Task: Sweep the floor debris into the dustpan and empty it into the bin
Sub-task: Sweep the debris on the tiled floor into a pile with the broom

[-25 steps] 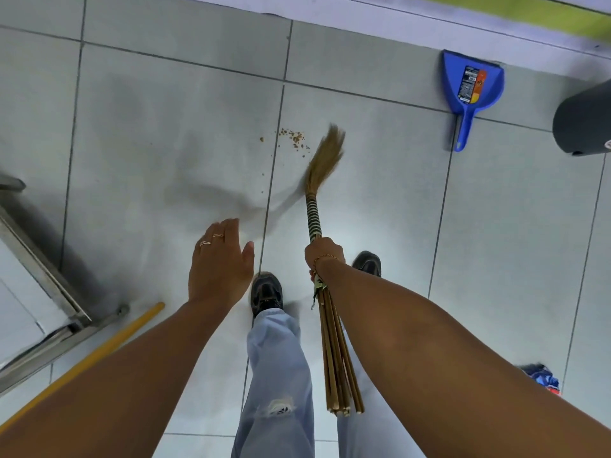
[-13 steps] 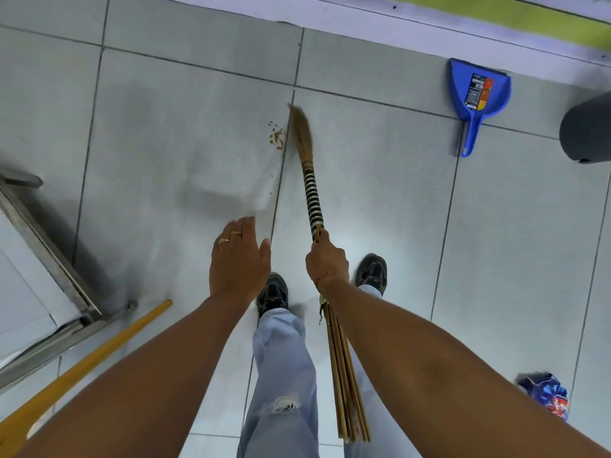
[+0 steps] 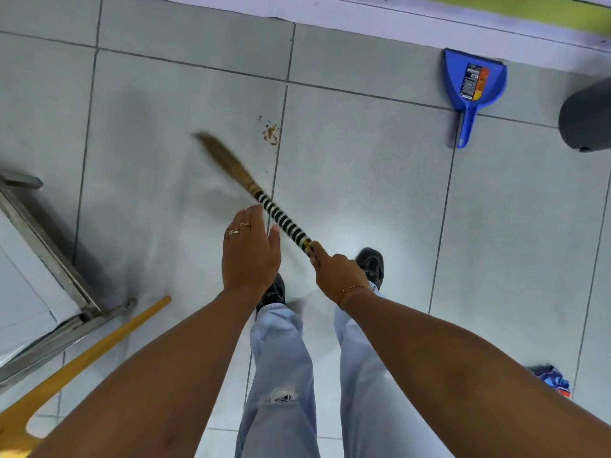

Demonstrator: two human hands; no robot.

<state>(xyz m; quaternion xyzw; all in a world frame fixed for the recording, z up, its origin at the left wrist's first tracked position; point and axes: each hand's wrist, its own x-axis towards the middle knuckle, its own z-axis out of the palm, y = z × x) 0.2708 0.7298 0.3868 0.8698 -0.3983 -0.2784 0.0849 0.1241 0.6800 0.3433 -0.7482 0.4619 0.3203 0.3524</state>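
My right hand (image 3: 337, 269) grips a straw broom (image 3: 264, 196) by its black-and-white banded handle. The blurred bristle tip points up and left over the grey tile floor. A small pile of brown debris (image 3: 271, 133) lies on the tile seam, to the right of the bristles and apart from them. My left hand (image 3: 249, 252) hovers flat beside the handle, fingers together, holding nothing. A blue dustpan (image 3: 472, 84) lies at the upper right by the wall, handle toward me. The dark grey bin (image 3: 588, 117) shows partly at the right edge.
A metal frame with a white panel (image 3: 46, 269) stands at the left, and a yellow stick (image 3: 89, 348) lies beside it. My legs and black shoes (image 3: 372, 266) are below my hands. A blue and red item (image 3: 552, 380) lies at the lower right.
The broom head swung from the right of the debris to its left. The scattered debris is now gathered into a tighter pile on the seam.
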